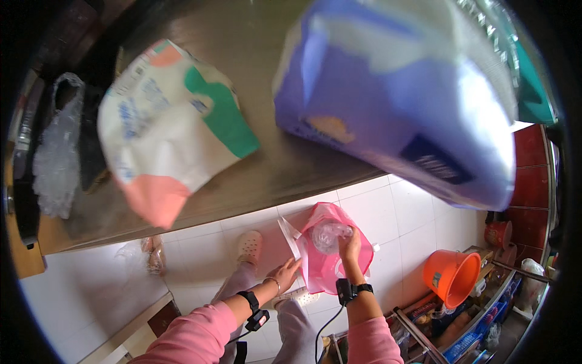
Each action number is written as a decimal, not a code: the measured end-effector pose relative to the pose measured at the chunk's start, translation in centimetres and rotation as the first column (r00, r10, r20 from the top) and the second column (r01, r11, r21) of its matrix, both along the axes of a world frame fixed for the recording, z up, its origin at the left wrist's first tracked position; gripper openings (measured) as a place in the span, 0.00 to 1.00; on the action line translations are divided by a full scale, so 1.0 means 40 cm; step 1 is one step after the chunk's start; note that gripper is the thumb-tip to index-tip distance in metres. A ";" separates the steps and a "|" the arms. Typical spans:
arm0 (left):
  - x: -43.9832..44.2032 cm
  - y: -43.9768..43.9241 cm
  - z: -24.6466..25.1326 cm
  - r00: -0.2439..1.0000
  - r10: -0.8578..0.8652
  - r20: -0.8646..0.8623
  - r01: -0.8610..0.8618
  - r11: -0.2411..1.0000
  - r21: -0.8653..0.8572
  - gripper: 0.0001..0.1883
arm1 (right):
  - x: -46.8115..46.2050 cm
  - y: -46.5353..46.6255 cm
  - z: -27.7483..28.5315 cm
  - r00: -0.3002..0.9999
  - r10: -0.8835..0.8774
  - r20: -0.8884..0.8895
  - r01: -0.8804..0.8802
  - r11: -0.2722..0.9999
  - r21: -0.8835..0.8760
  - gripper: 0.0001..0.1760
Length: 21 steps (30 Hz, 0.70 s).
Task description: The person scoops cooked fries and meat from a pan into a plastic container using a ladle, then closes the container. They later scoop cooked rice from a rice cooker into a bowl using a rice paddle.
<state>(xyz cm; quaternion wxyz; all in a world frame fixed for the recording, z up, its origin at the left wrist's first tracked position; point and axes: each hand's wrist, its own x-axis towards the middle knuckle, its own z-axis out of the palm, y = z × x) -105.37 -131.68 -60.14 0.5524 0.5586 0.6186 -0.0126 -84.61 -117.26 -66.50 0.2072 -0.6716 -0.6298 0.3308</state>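
A pink bag [322, 272] hangs or stands with its mouth towards me, below the edge of the counter. My left hand [286, 275] grips the near left side of its rim, beside a pale strap [291, 239]. In my right hand [350, 250] is a clear plastic bottle [325, 237], held at the narrow end. The bottle lies within the outline of the bag's mouth; how deep it sits, I cannot tell. Wrist straps with small devices are on both my arms.
On the counter [268, 182] lie a white, green and coral package [168, 123] and a large purple tissue pack [386, 104]. A crumpled clear plastic bag [59, 159] is at the left. An orange bucket [436, 275] and a cluttered rack [477, 323] stand right.
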 end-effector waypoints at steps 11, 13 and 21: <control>-0.230 -0.119 0.349 0.978 0.204 -0.041 -0.198 0.972 0.126 0.29 | 0.317 -0.367 0.389 0.887 -0.295 0.355 0.374 0.910 -0.177 0.26; -0.290 -0.160 0.439 0.976 0.198 -0.097 -0.174 0.962 0.209 0.29 | 0.351 -0.452 0.437 0.885 -0.182 0.428 0.284 0.940 -0.187 0.23; -0.436 -0.372 0.878 0.852 0.519 -0.074 -0.516 0.855 0.052 0.29 | 0.324 -0.455 0.585 0.968 0.226 -0.109 -0.251 0.868 -0.429 0.19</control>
